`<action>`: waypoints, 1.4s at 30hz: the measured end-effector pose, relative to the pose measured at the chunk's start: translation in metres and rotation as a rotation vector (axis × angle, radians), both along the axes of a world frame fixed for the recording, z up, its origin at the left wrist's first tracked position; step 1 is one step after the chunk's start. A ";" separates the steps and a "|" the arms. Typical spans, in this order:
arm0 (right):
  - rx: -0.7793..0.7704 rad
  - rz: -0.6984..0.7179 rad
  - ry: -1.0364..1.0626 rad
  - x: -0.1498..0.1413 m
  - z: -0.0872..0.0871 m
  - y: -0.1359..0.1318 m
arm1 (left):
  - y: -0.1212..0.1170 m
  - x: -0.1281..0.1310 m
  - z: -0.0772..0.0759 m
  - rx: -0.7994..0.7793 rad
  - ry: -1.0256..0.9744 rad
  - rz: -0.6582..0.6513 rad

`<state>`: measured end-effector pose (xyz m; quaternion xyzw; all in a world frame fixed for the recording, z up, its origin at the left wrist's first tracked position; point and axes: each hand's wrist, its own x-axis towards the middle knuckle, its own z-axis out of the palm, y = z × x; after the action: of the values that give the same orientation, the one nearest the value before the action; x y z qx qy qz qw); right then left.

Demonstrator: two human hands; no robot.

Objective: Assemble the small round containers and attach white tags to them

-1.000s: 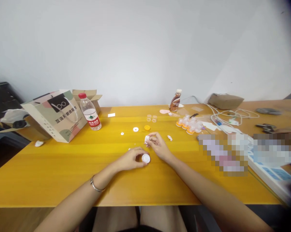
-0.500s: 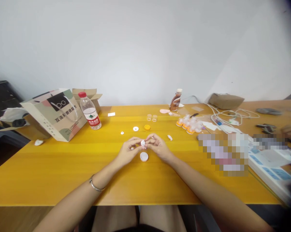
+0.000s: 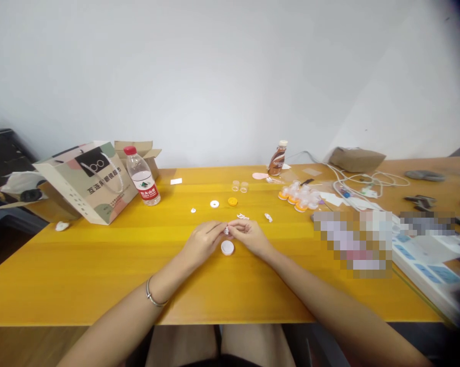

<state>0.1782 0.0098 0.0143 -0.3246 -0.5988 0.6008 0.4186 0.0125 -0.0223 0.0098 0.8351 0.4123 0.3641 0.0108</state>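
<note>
My left hand [image 3: 206,238] and my right hand [image 3: 249,235] meet at the middle of the table, fingertips pinched on a small white plastic part [image 3: 226,231]. Fingers cover most of that part. Just below them lies a round white cap [image 3: 227,248]. Beyond my hands are small white toothed pieces [image 3: 243,217], a white ring [image 3: 214,204] and a yellow disc [image 3: 232,202]. Another white piece [image 3: 268,217] lies to the right, and a tiny white piece [image 3: 193,210] to the left. Two clear little cups [image 3: 239,187] stand farther back.
A water bottle [image 3: 143,178] and a paper bag [image 3: 96,183] stand at the left. At the back is a brown drink bottle [image 3: 277,160]. Clear-and-orange assembled pieces [image 3: 299,196] cluster to the right, near white cables [image 3: 345,178] and a long white box [image 3: 425,270].
Both hands have turned over slightly, with the fingers now more over the small white part and hiding more of it. The toothed white pieces behind my hands have come into view.
</note>
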 end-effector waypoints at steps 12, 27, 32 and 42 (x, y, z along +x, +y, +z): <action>0.055 -0.040 -0.067 0.000 -0.005 -0.001 | 0.000 0.003 0.000 -0.021 -0.020 -0.002; -0.005 -0.065 -0.023 -0.001 -0.005 0.002 | 0.001 0.002 0.000 -0.030 -0.054 -0.016; -0.067 -0.046 -0.025 -0.002 -0.004 0.004 | 0.005 0.002 -0.002 -0.068 -0.142 -0.078; -0.017 -0.164 -0.025 0.006 -0.013 0.018 | 0.004 0.000 0.002 0.072 -0.246 -0.024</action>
<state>0.1843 0.0276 0.0008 -0.3837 -0.5702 0.5656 0.4559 0.0120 -0.0181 0.0114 0.7889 0.3843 0.4782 0.0356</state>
